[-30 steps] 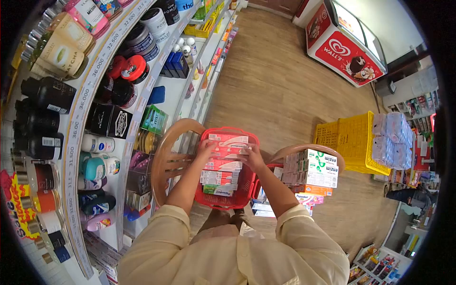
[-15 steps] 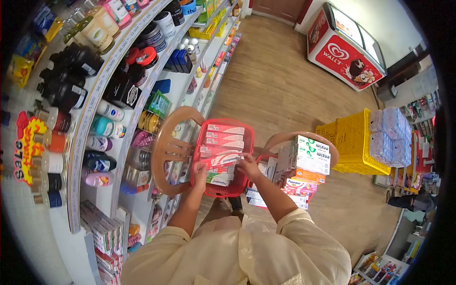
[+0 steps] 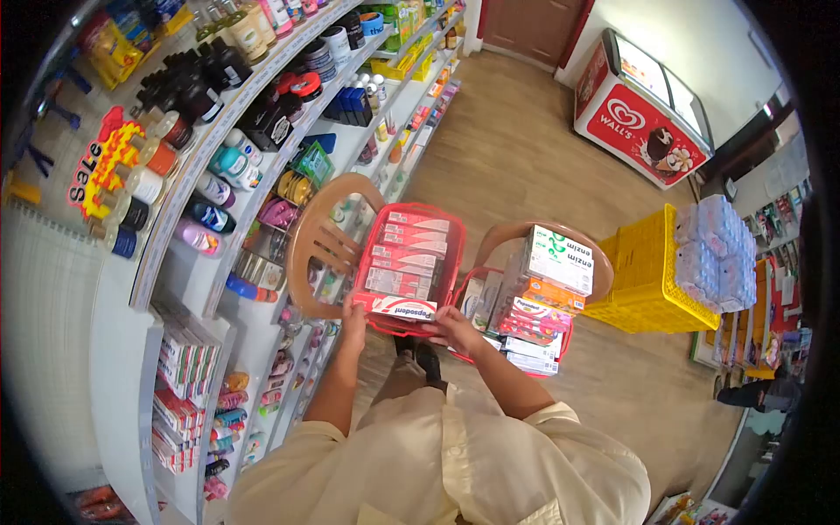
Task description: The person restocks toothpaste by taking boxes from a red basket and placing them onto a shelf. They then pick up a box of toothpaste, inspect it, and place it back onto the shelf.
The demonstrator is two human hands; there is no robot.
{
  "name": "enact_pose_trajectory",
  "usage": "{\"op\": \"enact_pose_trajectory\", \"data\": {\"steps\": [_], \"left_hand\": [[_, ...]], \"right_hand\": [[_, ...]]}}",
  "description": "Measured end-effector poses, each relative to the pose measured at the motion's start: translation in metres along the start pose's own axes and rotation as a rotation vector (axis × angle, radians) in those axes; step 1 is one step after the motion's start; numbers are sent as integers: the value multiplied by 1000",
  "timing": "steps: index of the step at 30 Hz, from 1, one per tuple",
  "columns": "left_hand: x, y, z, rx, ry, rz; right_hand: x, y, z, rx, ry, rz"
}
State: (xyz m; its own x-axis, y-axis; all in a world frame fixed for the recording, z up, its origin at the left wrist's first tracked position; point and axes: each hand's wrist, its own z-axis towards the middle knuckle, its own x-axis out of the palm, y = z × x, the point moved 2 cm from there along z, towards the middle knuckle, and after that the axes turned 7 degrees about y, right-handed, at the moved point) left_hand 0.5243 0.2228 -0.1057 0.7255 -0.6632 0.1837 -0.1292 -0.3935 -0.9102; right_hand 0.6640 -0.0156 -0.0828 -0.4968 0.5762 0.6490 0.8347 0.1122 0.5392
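A red plastic basket (image 3: 457,262) sits on a brown chair in front of me, with several toothpaste boxes (image 3: 407,254) stacked in rows inside. At its near end lies a red and white Pepsodent toothpaste box (image 3: 396,307), its printed side facing up. My left hand (image 3: 353,322) is closed at the box's left end, beside the basket rim. Around the right end, my right hand (image 3: 455,332) has its fingers bent onto the box. My palms hide part of the near rim.
On my right, another red basket (image 3: 567,343) on a second chair (image 3: 604,273) is piled with toothpaste boxes, including a white Enzim box (image 3: 560,261). Stocked shelves (image 3: 262,166) run along the left. Beyond stand a yellow crate (image 3: 639,280) with wrapped packs and a red Wall's freezer (image 3: 643,122).
The Pepsodent box has moved from above the middle rows to the basket's near end, both hands moving with it. The view has shifted slightly.
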Motion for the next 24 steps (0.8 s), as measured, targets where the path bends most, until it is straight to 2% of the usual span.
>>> {"op": "enact_pose_trajectory", "data": {"steps": [2,5,8,10,13,15,18,21,24], "left_hand": [[6,-30,-21,48,0,6],[-1,-39,-38,71,-20,71],[-5,-44,-58,51,-68,141],[-11,-46,-69,57,-99,149],[-17,-51,-87,8,-69,83],[-20,-56,-100,20,-66,-23],[-29,-61,-114,86,-32,-161],[-37,-70,-132,190,-74,-147],[-49,-70,-140,183,-95,-210]], "right_hand": [[12,0,-19,35,15,-21],[12,-8,-34,82,55,-49],[10,-20,-43,196,198,-110],[15,-26,-49,203,277,-106],[34,-28,-59,236,404,-56],[55,-25,-68,248,477,-208],[89,-18,-76,311,586,-253],[117,-19,-79,354,640,-369],[145,-15,-89,371,726,-504]]}}
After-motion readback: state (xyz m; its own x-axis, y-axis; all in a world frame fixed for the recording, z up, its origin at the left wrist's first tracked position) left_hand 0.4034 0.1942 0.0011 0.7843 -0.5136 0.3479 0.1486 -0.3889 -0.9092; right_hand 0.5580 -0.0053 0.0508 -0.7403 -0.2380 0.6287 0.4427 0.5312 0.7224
